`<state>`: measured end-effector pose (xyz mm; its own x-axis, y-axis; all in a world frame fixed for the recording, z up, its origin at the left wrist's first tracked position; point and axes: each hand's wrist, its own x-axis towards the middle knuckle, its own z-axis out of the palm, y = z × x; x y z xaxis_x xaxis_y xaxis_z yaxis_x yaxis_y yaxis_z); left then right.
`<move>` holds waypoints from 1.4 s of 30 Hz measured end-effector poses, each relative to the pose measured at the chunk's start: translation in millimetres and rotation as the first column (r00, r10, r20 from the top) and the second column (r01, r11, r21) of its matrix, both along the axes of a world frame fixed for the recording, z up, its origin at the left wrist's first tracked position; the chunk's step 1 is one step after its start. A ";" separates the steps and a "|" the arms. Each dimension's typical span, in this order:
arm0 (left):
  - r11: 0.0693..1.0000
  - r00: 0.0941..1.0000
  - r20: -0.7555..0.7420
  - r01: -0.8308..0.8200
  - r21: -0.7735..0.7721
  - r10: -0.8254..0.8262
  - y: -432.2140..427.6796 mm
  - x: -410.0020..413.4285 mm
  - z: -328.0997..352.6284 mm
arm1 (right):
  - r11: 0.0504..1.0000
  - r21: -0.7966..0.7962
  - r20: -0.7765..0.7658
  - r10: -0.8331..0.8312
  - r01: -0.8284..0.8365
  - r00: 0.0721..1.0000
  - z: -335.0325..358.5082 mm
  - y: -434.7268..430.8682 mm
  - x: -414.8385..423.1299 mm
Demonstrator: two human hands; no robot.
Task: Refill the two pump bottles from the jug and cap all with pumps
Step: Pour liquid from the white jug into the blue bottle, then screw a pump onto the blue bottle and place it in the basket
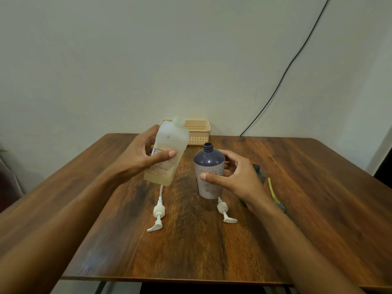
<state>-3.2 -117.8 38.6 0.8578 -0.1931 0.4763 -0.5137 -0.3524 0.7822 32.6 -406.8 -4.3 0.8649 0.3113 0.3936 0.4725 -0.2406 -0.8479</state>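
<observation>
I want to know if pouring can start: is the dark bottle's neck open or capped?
Open. The dark bottle stands upright with bare neck threads; two white pumps lie on the table.

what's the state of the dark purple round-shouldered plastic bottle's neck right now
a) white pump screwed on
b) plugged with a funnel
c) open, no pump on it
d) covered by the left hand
c: the dark purple round-shouldered plastic bottle shows a bare threaded neck, the two white plastic pumps lie on the brown wooden table, and the right hand only touches the bottle's side.
</observation>
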 end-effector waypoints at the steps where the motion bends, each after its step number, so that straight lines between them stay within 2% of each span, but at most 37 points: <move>1: 0.999 1.000 0.006 -0.004 -0.035 0.004 0.4 -0.7 -2.9 | 1.000 0.008 -0.005 -0.002 0.002 1.000 -0.1 -0.7 0.1; 5: 0.993 1.000 -0.005 -0.022 -0.117 0.022 5.1 -2.6 -14.3 | 1.000 0.026 -0.008 -0.006 0.006 1.000 -0.2 -1.5 0.0; 10: 0.986 0.996 -0.039 -0.080 -0.148 0.075 19.6 -1.6 -23.6 | 0.999 0.043 -0.023 -0.009 0.010 1.000 0.0 -1.4 -0.6; 19: 0.967 0.980 -0.039 -0.200 -0.157 0.196 43.6 -3.6 -32.6 | 1.000 0.020 -0.036 -0.019 0.020 0.999 -2.2 2.7 -1.7; 29: 0.934 0.946 -0.106 -0.320 -0.159 0.306 65.9 0.7 -59.5 | 1.000 0.013 -0.043 -0.016 0.017 0.999 -3.3 6.0 -3.1; 36: 0.920 0.924 -0.212 -0.356 -0.164 0.319 76.3 4.9 -77.4 | 1.000 -0.005 -0.049 -0.017 0.017 0.999 -5.7 6.6 -6.5; 42: 0.916 0.912 -0.243 -0.372 -0.149 0.331 80.3 1.7 -85.4 | 1.000 -0.005 -0.063 -0.029 0.029 0.998 -5.0 7.1 -8.3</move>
